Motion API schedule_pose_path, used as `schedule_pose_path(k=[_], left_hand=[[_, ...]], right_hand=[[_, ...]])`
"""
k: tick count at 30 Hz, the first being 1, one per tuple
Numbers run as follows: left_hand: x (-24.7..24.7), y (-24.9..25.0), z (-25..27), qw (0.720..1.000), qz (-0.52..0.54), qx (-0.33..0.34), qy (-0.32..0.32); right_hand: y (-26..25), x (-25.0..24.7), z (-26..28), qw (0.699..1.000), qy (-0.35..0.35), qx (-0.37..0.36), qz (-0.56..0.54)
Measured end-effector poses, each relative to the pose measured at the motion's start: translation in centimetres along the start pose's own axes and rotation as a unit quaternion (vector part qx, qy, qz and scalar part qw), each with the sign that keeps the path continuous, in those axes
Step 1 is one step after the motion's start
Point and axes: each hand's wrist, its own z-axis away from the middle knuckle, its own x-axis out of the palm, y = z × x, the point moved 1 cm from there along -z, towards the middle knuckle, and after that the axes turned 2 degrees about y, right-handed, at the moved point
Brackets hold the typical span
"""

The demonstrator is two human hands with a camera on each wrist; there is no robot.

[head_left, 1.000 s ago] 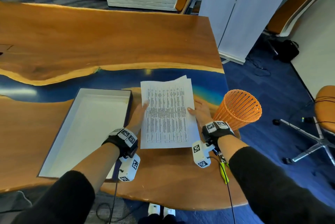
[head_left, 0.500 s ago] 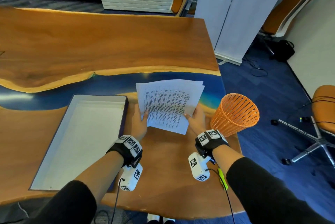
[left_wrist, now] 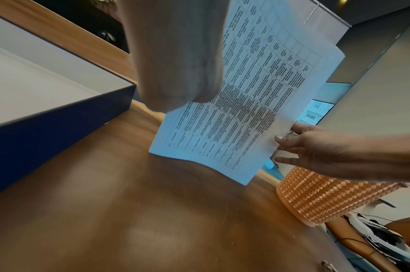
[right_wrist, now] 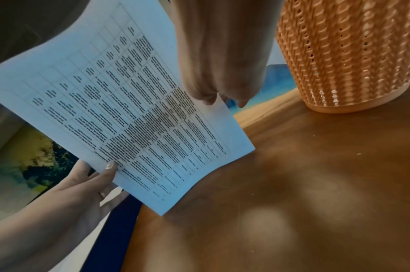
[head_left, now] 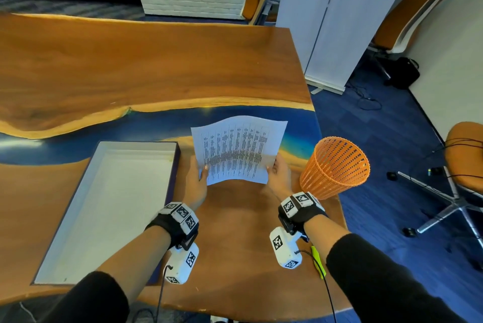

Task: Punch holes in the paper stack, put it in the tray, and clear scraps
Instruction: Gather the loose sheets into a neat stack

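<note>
Printed paper stack (head_left: 239, 149), flat on the table (head_left: 156, 66) a second ago, now lifted at frame centre, pinched by left hand (head_left: 197, 181) and right hand (head_left: 279, 175); transfer to tray (head_left: 136, 145) judged next.

The head view looks forward and down from above the tabletop (head_left: 156, 66), taking in both forearms and the floor beyond. Each wrist view sits low and close under its own hand, facing along the fingers. The left wrist view faces rightward across the tabletop; the right wrist view faces leftward. All three views share the paper stack (head_left: 239, 149) and orange basket (head_left: 335, 166).
</note>
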Motion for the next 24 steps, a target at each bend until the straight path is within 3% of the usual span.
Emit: schedule_pose_path(k=[5, 8, 15, 24], left_hand=[[0.0, 0.7, -0.7, 1.000, 0.018, 0.005, -0.002], [0.1, -0.1, -0.5, 1.000, 0.023, -0.007, -0.013], [-0.1, -1.6, 0.3, 0.996, 0.007, -0.038, -0.083], [0.6, -3.4, 0.6, 0.991, 0.041, -0.085, -0.090]], right_hand=[[-0.9, -0.5, -0.4, 0.999, 0.003, -0.014, -0.030], [-0.1, -0.4, 0.1, 0.999, -0.027, 0.020, -0.012], [1.3, -1.4, 1.4, 0.997, -0.064, 0.042, 0.008], [6.3, -6.7, 3.8, 0.979, -0.129, 0.070, 0.140]])
